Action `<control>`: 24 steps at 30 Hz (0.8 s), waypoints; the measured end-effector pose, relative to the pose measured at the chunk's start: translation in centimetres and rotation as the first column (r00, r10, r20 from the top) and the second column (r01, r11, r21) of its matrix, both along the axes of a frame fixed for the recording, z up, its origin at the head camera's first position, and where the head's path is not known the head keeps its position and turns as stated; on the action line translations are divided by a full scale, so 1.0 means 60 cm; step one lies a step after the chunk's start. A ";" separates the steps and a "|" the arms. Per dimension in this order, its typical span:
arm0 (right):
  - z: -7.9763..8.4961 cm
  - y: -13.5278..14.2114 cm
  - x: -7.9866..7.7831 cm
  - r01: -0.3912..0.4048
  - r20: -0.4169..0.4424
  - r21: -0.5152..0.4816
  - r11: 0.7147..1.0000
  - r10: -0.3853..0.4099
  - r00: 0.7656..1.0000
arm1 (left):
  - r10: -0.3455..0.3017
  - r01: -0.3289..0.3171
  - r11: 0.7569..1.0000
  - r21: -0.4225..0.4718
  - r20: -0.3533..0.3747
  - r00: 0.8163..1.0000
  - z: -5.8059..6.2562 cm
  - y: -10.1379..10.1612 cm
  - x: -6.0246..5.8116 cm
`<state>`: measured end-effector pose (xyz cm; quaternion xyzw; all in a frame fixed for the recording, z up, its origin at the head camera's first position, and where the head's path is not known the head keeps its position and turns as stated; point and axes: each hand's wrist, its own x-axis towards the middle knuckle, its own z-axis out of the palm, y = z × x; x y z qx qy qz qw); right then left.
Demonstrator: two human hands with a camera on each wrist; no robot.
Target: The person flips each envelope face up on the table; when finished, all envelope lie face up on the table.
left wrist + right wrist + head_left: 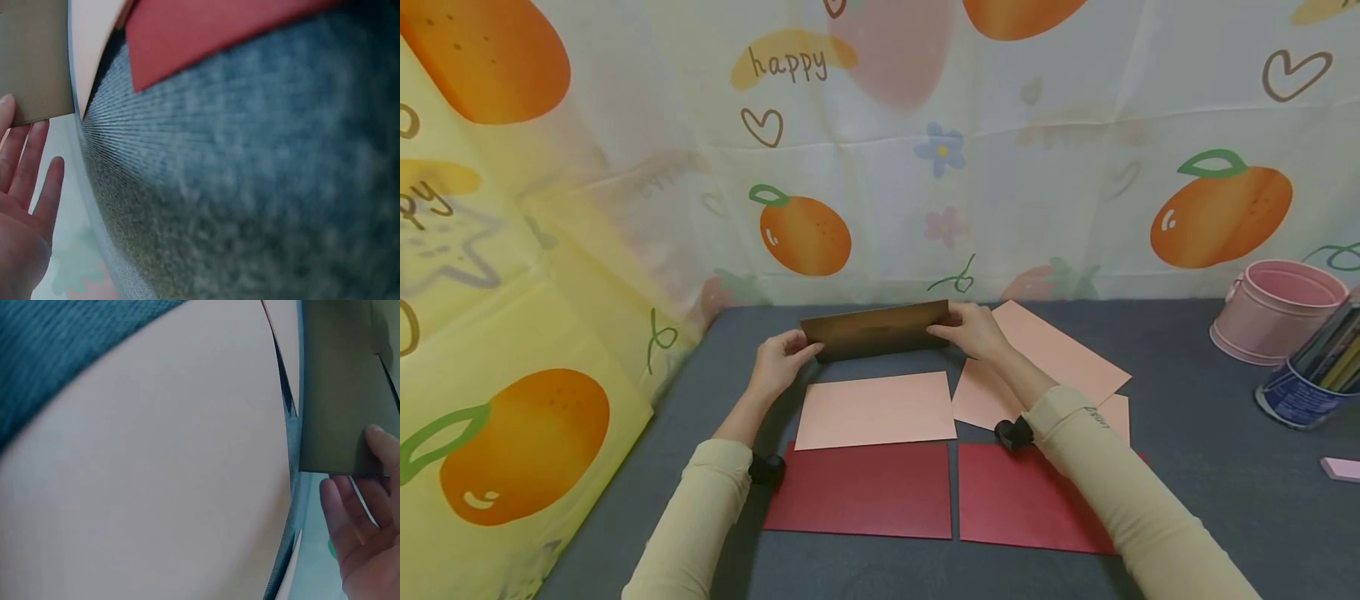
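Note:
A brown paper envelope [880, 332], with a notch and slit visible in the right wrist view, is held up at a tilt near the table's far edge. My left hand [780, 364] pinches its left end between thumb and fingers. At the other end, my right hand [976, 332] grips the right edge, thumb on the near face. Below it lies a pale pink paper rectangle [877, 410], and nearer still a red one [865, 492]. Another red rectangle [1030, 504] sits to the right, partly under my right forearm. Overlapping pink rectangles [1060, 354] lie beyond that forearm.
At the right stand a pink bucket [1255, 325] and a blue tin [1303, 404] of pens or pencils. A small pink block [1341, 469] lies at the right edge. A fruit-printed cloth [880, 167] hangs behind and along the left of the dark tabletop [865, 575].

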<state>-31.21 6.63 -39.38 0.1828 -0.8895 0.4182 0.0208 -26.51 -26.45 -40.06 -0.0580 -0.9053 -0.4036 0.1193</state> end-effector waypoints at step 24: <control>-0.017 0.002 0.001 0.070 0.230 -0.055 0.996 -0.055 0.972 | -0.004 -0.014 0.992 0.128 0.141 0.990 -0.008 -0.005 -0.006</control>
